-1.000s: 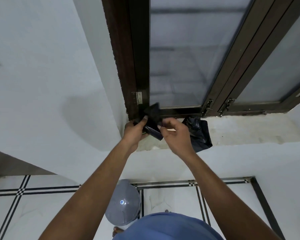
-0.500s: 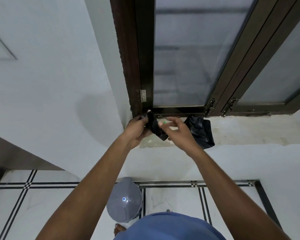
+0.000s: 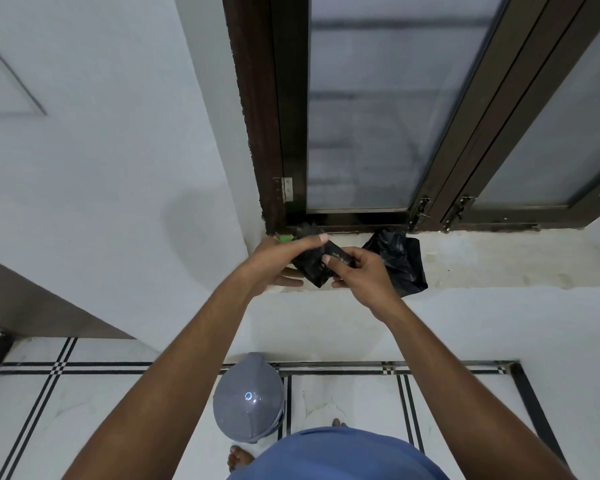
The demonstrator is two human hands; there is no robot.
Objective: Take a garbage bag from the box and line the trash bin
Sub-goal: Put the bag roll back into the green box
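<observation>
A folded black garbage bag [image 3: 313,268] is held between both hands above the window sill [image 3: 499,265]. My left hand [image 3: 278,261] pinches its upper left part with thumb on top and fingers underneath. My right hand [image 3: 359,277] grips its right end, thumb pressed on the front. A green corner of the box [image 3: 284,239] peeks out behind my left hand; most of it is hidden. The grey trash bin [image 3: 248,398] with its domed lid stands on the floor below, between my arms.
Another crumpled black bag [image 3: 400,261] lies on the sill right of my hands. A dark-framed window [image 3: 361,116] with latches rises behind. White wall stands to the left, white tiled floor with black lines below, my bare foot [image 3: 239,457] near the bin.
The hands have drawn the folded bag a little down and toward me from the window frame. My right hand shifted to grip its right end, and the bag now lies flatter.
</observation>
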